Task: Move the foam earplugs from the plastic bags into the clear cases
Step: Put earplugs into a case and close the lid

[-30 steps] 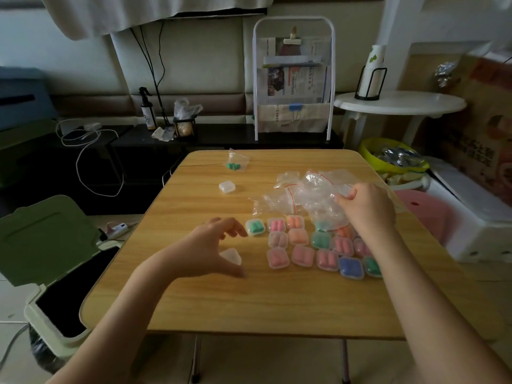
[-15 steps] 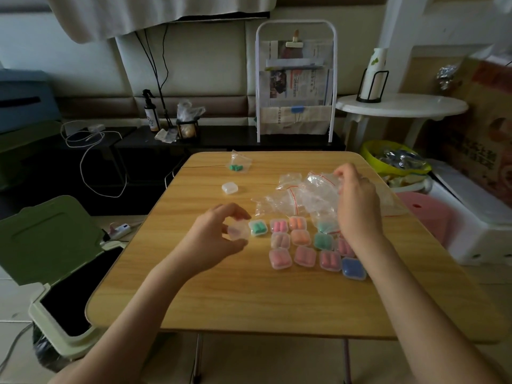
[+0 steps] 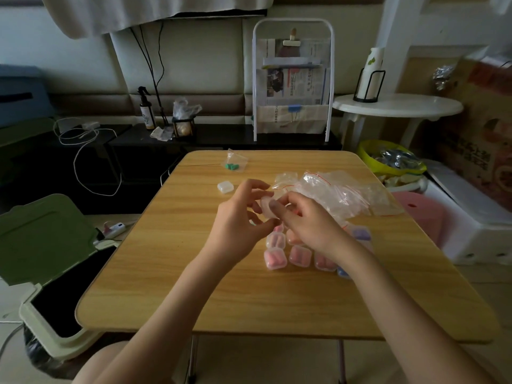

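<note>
grip: both hands meet above table centre, holding one clear case (image 3: 266, 207) between them
left hand: left hand (image 3: 240, 220) with fingers curled, thumb and fingertips pinching the case's left edge
right hand: right hand (image 3: 307, 220) with fingers curled onto the case from the right; something reddish sits under the fingers, too blurred to tell what
case state: held off the table, tilted; lid open or closed, cannot tell
filled cases: cluster of filled cases (image 3: 298, 254) on the table just below the hands, at 6 o'clock from the grip; mostly pink plugs inside, partly hidden by the right hand and wrist
purple case: purple case (image 3: 362, 234) at 4 o'clock from the grip, beside the right wrist
blue case: blue case (image 3: 343, 271) at the cluster's near right end, mostly covered by the forearm
empty bags: heap of bags (image 3: 336, 193) with red zip strips at 2 o'clock from the grip, just beside the right hand
spare case: small closed spare case (image 3: 225, 186) at 10 o'clock from the grip, lying alone on the table
green plugs: bag of green plugs (image 3: 235, 164) at 11 o'clock, near the table's far edge, well apart from the hands
table: wooden table (image 3: 171, 273), everything above rests on it
bin: green bin (image 3: 44, 245) with lid up at 8 o'clock, off the table's left side
rack: newspaper rack (image 3: 293, 81) at 12 o'clock behind the table
side table: white side table (image 3: 399, 105) at 1 o'clock
</note>
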{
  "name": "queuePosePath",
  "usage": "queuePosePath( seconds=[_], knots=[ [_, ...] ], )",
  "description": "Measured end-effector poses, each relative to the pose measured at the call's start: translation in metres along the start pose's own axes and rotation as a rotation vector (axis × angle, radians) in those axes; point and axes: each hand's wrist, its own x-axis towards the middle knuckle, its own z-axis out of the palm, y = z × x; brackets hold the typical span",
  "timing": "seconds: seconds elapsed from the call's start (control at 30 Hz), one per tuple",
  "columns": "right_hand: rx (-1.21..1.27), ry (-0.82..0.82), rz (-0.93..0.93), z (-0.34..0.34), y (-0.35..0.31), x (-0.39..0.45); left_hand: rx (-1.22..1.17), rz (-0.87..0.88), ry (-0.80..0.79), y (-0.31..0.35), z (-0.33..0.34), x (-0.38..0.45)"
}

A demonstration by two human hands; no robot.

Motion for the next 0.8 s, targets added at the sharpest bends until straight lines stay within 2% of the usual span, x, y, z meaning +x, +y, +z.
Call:
queuePosePath(
  seconds=[0.23, 0.37, 0.53, 0.7, 0.8],
  knots=[
    [0.074, -0.019, 0.052, -0.004, 0.005, 0.002, 0.163, 0.112, 0.012, -0.004, 0.008, 0.002],
    [0.104, -0.009, 0.080, -0.006, 0.006, 0.003, 0.067, 0.070, 0.022, -0.002, 0.010, 0.003],
    [0.292, -0.025, 0.130, -0.005, 0.005, 0.004, -0.010, 0.060, 0.107, -0.002, 0.012, 0.002],
    [0.278, 0.045, 0.130, 0.002, 0.005, 0.005, 0.023, 0.031, 0.161, -0.001, 0.015, 0.001],
    [0.174, 0.170, 0.071, -0.002, 0.005, 0.005, -0.091, -0.062, 0.056, 0.004, 0.006, 0.003]
  ],
)
